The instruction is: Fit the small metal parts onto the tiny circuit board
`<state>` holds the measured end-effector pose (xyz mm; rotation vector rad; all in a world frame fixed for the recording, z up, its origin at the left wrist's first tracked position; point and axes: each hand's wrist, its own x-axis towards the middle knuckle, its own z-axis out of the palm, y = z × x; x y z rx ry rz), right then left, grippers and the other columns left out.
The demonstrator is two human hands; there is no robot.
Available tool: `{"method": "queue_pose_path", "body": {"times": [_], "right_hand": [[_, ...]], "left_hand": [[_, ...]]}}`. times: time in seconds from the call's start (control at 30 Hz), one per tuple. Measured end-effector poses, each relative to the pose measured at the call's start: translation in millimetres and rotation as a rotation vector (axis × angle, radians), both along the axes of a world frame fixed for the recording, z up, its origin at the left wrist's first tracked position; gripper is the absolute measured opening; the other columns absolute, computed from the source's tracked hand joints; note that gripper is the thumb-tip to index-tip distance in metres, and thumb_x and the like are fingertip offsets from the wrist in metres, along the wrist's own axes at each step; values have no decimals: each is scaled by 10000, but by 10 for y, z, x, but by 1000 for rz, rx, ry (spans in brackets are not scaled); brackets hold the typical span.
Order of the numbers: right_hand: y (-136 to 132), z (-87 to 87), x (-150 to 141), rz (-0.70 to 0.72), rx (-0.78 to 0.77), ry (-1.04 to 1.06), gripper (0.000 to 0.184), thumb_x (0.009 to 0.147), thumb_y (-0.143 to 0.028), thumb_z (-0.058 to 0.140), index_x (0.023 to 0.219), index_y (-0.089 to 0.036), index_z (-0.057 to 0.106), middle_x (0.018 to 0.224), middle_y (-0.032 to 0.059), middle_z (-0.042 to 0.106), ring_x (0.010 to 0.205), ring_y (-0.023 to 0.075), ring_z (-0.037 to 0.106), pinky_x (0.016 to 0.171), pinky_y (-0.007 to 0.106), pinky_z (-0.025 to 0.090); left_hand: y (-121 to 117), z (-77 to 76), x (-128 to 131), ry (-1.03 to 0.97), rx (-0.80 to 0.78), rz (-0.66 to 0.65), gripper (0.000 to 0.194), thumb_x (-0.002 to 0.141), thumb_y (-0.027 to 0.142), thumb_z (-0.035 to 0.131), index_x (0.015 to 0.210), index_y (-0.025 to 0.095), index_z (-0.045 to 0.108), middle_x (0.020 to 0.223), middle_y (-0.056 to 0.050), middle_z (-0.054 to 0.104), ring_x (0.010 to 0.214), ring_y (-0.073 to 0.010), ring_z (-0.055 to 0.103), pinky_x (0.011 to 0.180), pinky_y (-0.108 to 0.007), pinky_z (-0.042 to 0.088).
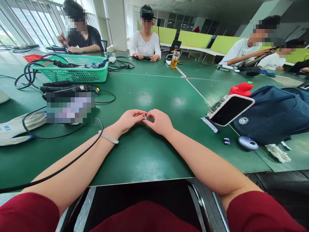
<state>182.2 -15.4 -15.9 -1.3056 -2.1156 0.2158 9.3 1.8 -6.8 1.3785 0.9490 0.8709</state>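
Note:
Both hands meet over the middle of the green table, close to its front edge. Pinched between their fingertips is a small shiny black-and-white piece, its kind too small to make out. My left hand has its fingers closed against one side of the piece, and a pale bangle circles that wrist. From the other side my right hand curls its thumb and forefinger onto the piece. Little specks of red show at the fingertips. The fingers cover part of the piece.
A green basket holds cables and gloves at left, near a white glove. A black cable crosses above my left forearm. At right are a phone, a mouse and a blue bag. Several people sit across the table.

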Motion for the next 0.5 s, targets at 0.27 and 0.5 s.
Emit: {"method": "queue_pose_path", "body": {"times": [0.27, 0.5], "right_hand": [[-11, 9, -20, 11, -9, -116, 281, 841, -458, 635, 770, -189, 589, 818, 17, 627, 718, 135, 529, 623, 258, 334], [15, 33, 46, -1, -88, 0, 264, 883, -447, 573, 807, -201, 635, 702, -9, 580, 647, 115, 484, 593, 244, 318]], "left_hand": [[-8, 3, 13, 60, -18, -74, 385, 648, 316, 746, 983, 131, 705, 914, -83, 726, 776, -160, 652, 837, -350, 523], [209, 64, -391, 756, 476, 279, 301, 772, 232, 577, 1034, 208, 723, 964, -79, 729, 949, -260, 649, 944, -390, 460]]}}
